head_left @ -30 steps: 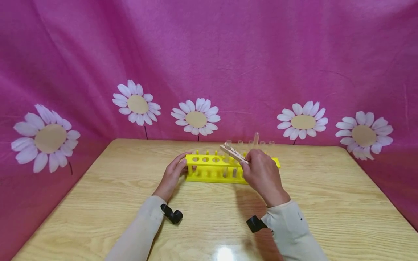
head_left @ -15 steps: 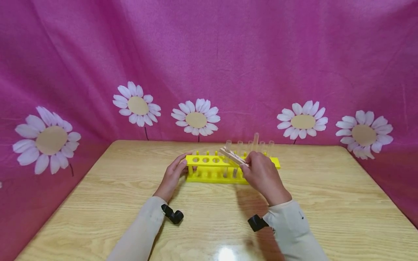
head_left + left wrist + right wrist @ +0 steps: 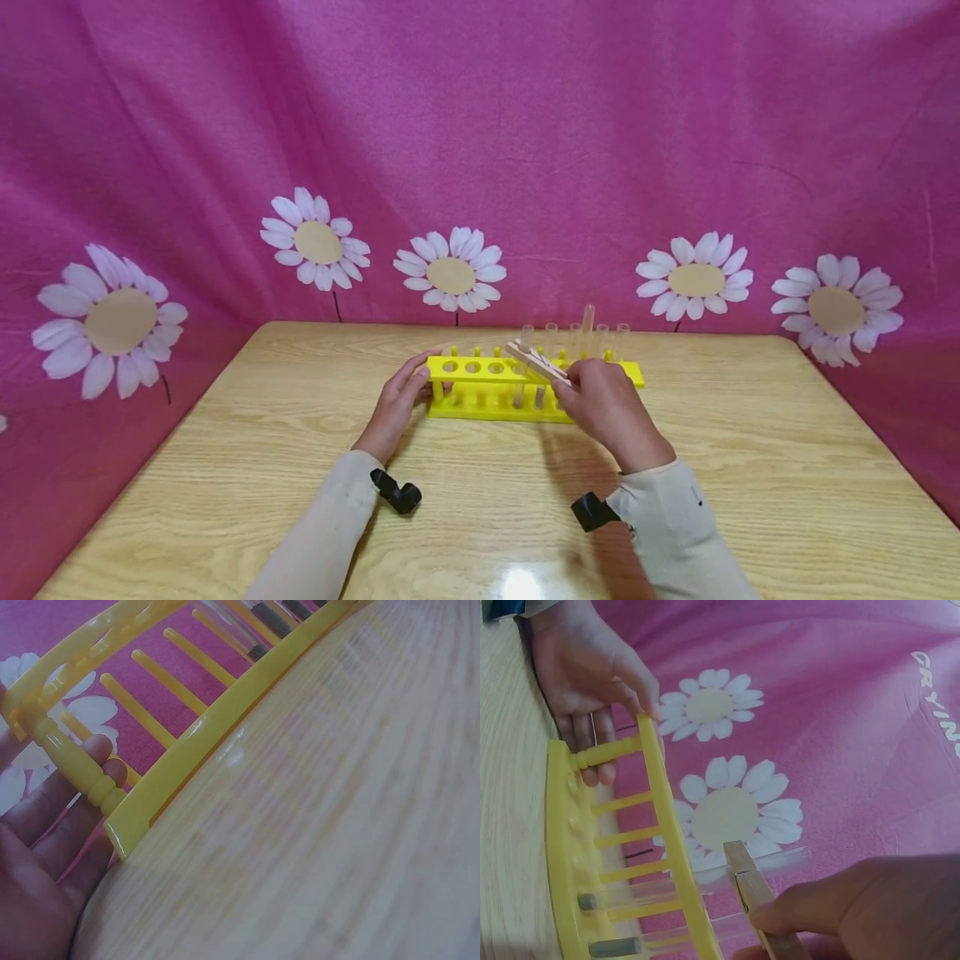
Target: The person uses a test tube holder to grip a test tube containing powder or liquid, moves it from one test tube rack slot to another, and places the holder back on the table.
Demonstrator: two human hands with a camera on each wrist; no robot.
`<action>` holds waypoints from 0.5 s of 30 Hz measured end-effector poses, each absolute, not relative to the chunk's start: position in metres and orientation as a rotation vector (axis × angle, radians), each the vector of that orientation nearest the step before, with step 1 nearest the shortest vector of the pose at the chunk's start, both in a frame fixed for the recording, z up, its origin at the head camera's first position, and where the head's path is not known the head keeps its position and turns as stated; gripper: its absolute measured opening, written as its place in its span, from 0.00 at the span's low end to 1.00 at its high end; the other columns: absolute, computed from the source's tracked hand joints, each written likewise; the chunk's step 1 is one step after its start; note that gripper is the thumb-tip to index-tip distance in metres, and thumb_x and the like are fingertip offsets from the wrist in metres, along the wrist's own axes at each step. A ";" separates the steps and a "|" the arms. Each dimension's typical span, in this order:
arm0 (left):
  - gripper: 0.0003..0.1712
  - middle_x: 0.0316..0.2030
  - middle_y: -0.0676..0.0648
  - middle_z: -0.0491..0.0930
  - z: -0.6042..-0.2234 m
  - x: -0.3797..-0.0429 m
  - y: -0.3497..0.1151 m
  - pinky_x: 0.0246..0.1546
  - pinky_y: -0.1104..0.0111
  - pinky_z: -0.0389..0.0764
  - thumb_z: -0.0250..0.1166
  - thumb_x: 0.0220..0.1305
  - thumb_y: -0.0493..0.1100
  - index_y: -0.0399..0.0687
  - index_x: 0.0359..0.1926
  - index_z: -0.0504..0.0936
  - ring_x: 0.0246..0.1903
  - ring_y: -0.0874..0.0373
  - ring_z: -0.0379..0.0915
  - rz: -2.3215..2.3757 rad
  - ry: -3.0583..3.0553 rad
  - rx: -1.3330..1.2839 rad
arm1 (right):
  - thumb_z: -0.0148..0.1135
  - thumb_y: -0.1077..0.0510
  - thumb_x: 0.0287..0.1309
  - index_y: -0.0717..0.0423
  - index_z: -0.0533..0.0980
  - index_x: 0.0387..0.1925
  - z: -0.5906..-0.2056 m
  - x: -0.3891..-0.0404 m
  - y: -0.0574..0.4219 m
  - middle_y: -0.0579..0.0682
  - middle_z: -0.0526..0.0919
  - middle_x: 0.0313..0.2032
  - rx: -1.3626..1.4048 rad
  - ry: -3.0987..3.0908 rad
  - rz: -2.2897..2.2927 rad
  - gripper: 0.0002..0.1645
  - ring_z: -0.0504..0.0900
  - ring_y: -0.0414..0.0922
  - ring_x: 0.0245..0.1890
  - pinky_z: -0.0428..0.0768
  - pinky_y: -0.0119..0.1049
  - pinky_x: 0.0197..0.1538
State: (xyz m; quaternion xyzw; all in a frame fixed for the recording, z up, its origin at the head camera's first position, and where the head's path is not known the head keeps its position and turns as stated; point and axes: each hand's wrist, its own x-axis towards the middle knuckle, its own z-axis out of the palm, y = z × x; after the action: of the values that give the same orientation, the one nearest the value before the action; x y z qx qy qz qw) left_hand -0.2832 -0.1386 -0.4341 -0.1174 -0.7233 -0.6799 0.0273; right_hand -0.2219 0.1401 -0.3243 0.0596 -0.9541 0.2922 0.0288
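A yellow test tube rack point(image 3: 480, 412) stands on the table. My left hand point(image 3: 395, 402) grips its left end, thumb at the top plate and fingers behind the end post point(image 3: 71, 761). My right hand point(image 3: 609, 410) pinches a wooden test tube holder point(image 3: 537, 362), slanted over the rack. The holder's tip lies at the upper part of a clear test tube point(image 3: 784, 862) standing in the rack; in the right wrist view they overlap, but I cannot tell if the holder clamps it. Several more tubes rise to the right, one tall tube point(image 3: 588, 318) among them, partly hidden by my right hand.
Pegs point(image 3: 139, 712) stand along the rack's back edge, and its left holes point(image 3: 472, 367) hold no tubes. Two tubes carry dark grey matter point(image 3: 615, 947) at the bottom. Behind the wooden table point(image 3: 480, 500) hangs a pink cloth point(image 3: 525, 150) with daisies.
My right hand and the wooden test tube holder have sunk slightly, and the hand has shifted a little to the right. My left hand stays on the rack, which has not visibly moved.
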 end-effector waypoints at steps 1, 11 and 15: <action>0.27 0.59 0.46 0.73 -0.434 -0.283 -0.139 0.60 0.55 0.70 0.49 0.74 0.55 0.51 0.68 0.68 0.52 0.48 0.74 -2.096 -2.235 -0.364 | 0.59 0.56 0.63 0.61 0.82 0.31 -0.324 -0.222 0.140 0.50 0.71 0.17 0.185 -2.948 0.898 0.12 0.67 0.44 0.17 0.64 0.32 0.19; 0.25 0.62 0.42 0.70 -0.433 -0.283 -0.138 0.62 0.51 0.67 0.47 0.76 0.50 0.49 0.69 0.66 0.55 0.41 0.71 -2.159 -2.213 -0.391 | 0.60 0.53 0.63 0.61 0.81 0.35 -0.324 -0.220 0.142 0.50 0.73 0.18 0.168 -2.993 0.868 0.14 0.67 0.44 0.16 0.64 0.32 0.19; 0.26 0.62 0.42 0.70 -0.432 -0.282 -0.139 0.62 0.50 0.67 0.46 0.76 0.50 0.48 0.69 0.66 0.56 0.42 0.70 -2.161 -2.209 -0.385 | 0.58 0.53 0.64 0.61 0.81 0.34 -0.325 -0.220 0.141 0.50 0.71 0.17 0.163 -3.012 0.892 0.14 0.65 0.43 0.15 0.61 0.31 0.18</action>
State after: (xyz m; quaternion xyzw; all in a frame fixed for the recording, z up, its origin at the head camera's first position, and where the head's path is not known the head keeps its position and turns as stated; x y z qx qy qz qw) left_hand -0.2822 -0.1386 -0.4325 -0.1235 -0.7093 -0.6939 0.0137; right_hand -0.2199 0.1412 -0.3252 0.0518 -0.9575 0.2837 -0.0019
